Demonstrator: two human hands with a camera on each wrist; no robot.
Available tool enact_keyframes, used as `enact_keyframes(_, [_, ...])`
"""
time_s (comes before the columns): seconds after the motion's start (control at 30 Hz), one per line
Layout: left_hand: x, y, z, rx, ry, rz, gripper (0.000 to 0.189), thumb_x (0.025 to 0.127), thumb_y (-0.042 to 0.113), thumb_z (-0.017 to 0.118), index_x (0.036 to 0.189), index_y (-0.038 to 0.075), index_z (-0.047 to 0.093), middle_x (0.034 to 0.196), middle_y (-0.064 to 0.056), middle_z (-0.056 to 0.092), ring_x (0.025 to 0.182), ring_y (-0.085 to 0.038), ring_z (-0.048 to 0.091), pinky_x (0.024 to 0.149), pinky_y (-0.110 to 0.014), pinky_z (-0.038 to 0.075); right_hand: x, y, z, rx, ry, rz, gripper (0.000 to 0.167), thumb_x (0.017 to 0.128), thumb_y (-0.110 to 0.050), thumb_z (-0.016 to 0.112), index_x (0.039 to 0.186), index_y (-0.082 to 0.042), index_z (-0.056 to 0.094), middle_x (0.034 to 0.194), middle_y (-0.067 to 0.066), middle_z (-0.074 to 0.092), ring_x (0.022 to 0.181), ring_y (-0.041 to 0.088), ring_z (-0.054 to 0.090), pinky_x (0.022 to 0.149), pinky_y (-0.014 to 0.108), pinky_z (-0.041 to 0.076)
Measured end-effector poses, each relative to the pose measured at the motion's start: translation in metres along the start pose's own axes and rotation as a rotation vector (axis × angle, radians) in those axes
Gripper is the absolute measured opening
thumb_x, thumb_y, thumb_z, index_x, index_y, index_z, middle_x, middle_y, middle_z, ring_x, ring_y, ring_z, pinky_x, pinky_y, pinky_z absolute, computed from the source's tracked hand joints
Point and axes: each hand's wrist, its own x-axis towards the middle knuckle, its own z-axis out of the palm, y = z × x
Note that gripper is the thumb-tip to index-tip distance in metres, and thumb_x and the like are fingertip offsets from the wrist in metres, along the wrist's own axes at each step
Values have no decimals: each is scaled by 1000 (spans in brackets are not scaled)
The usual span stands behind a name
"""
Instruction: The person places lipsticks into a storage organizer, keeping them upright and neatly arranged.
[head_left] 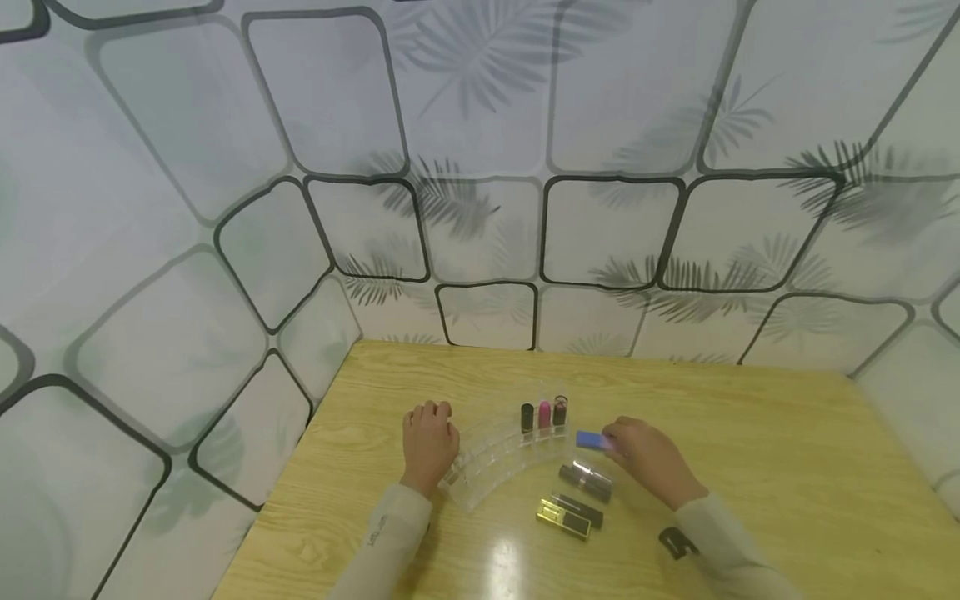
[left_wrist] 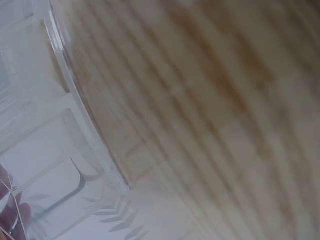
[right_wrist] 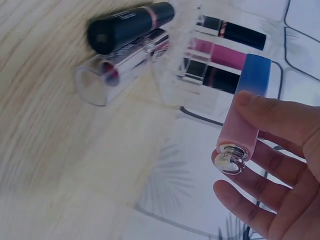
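Note:
A clear, curved lipstick organizer (head_left: 491, 467) with small compartments lies on the table. My left hand (head_left: 430, 446) grips its left end, and a few fingertips (left_wrist: 15, 215) show through the clear plastic in the left wrist view. My right hand (head_left: 648, 457) pinches a lipstick tube (right_wrist: 245, 107) that fades from blue to pink, with a silver knob at one end. The tube is just right of the organizer. Standing in the organizer's right end are a black lipstick (head_left: 527, 418), a pink lipstick (head_left: 544, 415) and a dark lipstick (head_left: 560, 411).
Near the organizer's front right lie a dark lipstick with a clear cap (head_left: 588, 481), a black tube (head_left: 581, 510) and a gold-and-black lipstick (head_left: 564, 520). The wooden table (head_left: 780, 467) meets a patterned wall covering (head_left: 487, 233) at its back and left.

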Motion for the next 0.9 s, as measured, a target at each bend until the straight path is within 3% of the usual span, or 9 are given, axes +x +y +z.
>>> enact_keyframes(0.33, [5, -5, -5, 47, -15, 24, 15, 78, 15, 69, 88, 7, 60, 79, -9, 60, 73, -25, 57, 74, -43, 48, -5, -23, -26, -12, 13, -67, 23, 68, -10, 78, 89, -6, 69, 84, 3, 68, 72, 13, 63, 67, 27, 54])
enact_keyframes(0.57, [13, -1, -14, 9, 5, 31, 18, 77, 14, 70, 91, 7, 60, 83, -10, 62, 76, -26, 58, 75, -43, 48, -7, -36, -45, -42, 28, -100, 24, 67, -10, 79, 89, -7, 69, 84, 1, 67, 74, 13, 63, 69, 28, 54])
enact_keyframes(0.73, [21, 18, -28, -46, 29, 65, 17, 78, 15, 69, 93, 9, 61, 85, -9, 63, 77, -25, 59, 76, -42, 49, -8, -46, -57, -32, 19, -101, 23, 68, -11, 78, 89, -8, 69, 83, 0, 67, 72, 11, 62, 67, 27, 54])
enact_keyframes(0.9, [27, 53, -56, -132, -33, 175, 19, 81, 19, 68, 99, 12, 63, 90, -5, 63, 81, -21, 60, 80, -40, 49, -11, -55, -65, -13, 38, -124, 21, 69, -13, 78, 88, -9, 69, 81, -2, 66, 71, 8, 61, 66, 24, 53])
